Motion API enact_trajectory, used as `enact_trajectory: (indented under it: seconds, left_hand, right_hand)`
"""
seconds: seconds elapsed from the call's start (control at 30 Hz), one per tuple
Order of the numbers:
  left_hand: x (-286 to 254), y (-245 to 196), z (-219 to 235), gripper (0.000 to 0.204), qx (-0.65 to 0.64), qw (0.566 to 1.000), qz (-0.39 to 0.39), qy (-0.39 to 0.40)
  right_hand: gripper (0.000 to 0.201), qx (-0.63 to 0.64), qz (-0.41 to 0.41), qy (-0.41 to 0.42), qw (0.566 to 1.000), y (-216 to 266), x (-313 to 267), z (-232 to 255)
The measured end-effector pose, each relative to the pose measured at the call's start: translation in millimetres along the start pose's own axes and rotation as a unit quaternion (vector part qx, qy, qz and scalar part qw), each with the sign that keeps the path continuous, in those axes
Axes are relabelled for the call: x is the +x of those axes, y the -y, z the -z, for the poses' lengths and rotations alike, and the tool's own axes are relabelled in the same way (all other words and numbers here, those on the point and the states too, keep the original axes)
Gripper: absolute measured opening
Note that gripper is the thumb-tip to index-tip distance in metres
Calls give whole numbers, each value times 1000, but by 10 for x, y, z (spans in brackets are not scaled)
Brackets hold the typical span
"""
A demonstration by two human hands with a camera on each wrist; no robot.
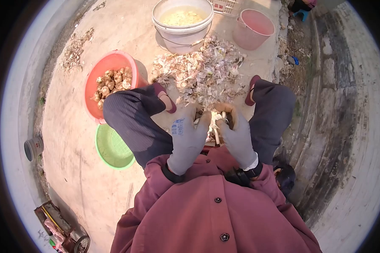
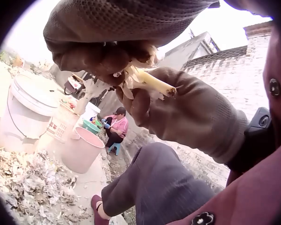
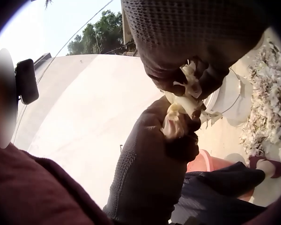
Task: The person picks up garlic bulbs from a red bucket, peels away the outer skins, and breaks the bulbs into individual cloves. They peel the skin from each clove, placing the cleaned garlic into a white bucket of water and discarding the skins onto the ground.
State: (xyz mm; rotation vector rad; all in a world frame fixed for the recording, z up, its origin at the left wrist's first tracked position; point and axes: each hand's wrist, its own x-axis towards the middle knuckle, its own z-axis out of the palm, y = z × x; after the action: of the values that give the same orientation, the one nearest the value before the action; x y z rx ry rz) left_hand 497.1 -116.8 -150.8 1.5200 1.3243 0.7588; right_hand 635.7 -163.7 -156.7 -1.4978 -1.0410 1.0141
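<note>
Both hands wear grey gloves and meet in front of the lap. My left hand (image 1: 186,137) grips one side of a garlic bulb (image 1: 214,122), its fingers curled around it. My right hand (image 1: 238,137) pinches the other side of the bulb. In the left wrist view the pale cut stem (image 2: 154,83) of the garlic sticks out between the two hands, with loose papery skin around it. From the right wrist view, exposed whitish cloves (image 3: 175,123) show between the fingertips; the rest of the bulb is hidden by the gloves.
A heap of garlic skins (image 1: 207,69) lies ahead between the feet. Behind it stand a white bucket (image 1: 179,38) of peeled cloves in liquid and a pink bucket (image 1: 253,31). At left are a red basin (image 1: 90,95) of garlic bulbs and a green basket (image 1: 114,147). Another person (image 2: 117,126) sits farther off.
</note>
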Motion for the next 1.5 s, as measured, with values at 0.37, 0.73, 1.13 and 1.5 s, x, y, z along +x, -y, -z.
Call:
enact_trajectory:
  seconds: [0.37,0.73,1.13,1.5]
  left_hand:
    - [36,169,-58,28,-50,996,75,27]
    - [42,204,-74,24,-72,991,97,49]
    - [404,108,101,17,-198,962,179,62]
    - [434,183,-48,19,-131,987,73,62]
  right_hand:
    - [23,160,-137,-17,978,-98,20,46]
    - [24,180,-169,41,968,-209,91,117]
    - [32,486,-178,12,856,-706,190,350]
    - [34,188,-179,112,959,-326,209,283]
